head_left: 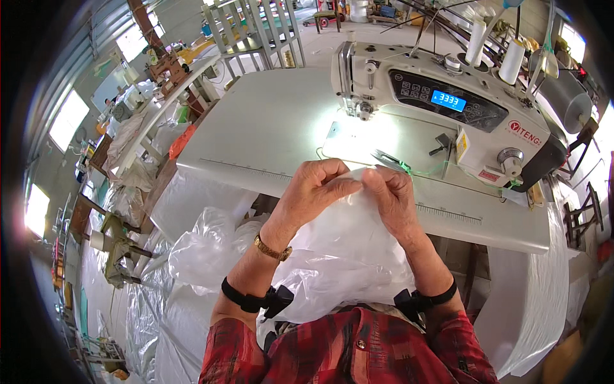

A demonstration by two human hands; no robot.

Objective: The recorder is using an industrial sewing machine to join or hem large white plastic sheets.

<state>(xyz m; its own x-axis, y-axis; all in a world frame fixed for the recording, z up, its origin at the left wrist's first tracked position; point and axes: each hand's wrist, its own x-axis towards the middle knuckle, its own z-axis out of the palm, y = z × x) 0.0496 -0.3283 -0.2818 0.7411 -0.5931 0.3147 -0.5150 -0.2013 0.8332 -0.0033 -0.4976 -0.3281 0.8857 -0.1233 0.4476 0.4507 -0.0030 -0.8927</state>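
Over the front edge of the sewing table, my left hand (318,190) and my right hand (391,196) pinch the top edge of a translucent white plastic sheet (348,233). Thumbs and fingertips of both hands nearly meet at the gathered edge. From there the sheet hangs down over my lap in loose folds. Just beyond my hands stands a white sewing machine (441,96), its lamp lighting the needle area. A pair of thread snips (391,161) with a green part lies on the table near my right fingertips.
The sewing table (256,121) has a ruler strip along its front edge. White thread cones (511,61) stand behind the machine. More plastic sheeting (208,246) bunches at the left, and a stack of white sheets (527,301) hangs at the right. A grey slatted rack (256,35) stands behind.
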